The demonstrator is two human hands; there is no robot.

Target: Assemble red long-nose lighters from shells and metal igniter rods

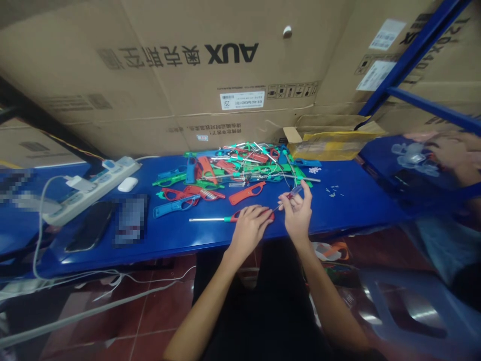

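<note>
Under my left hand (pixel 252 223) lies a red gas lighter (pixel 233 216), its long metal tube (pixel 206 219) pointing left across the blue table. My left fingers press round its handle, covering much of it. My right hand (pixel 297 213) grips a small screwdriver (pixel 295 192) with a clear, partly red handle. The thin shaft slants down to the left, and its tip meets the right end of the lighter handle. Beyond my hands spreads a pile of red, green and blue lighter shells (pixel 246 193), metal tubes and thin wires.
An opened carton (pixel 330 143) stands behind the pile, near small loose pieces (pixel 333 191). On the left are a power strip (pixel 101 183), a white earbud case (pixel 128 184) and two phones (pixel 90 225). Large cardboard boxes (pixel 169 100) form the back. Another person's hand (pixel 447 150) is at right.
</note>
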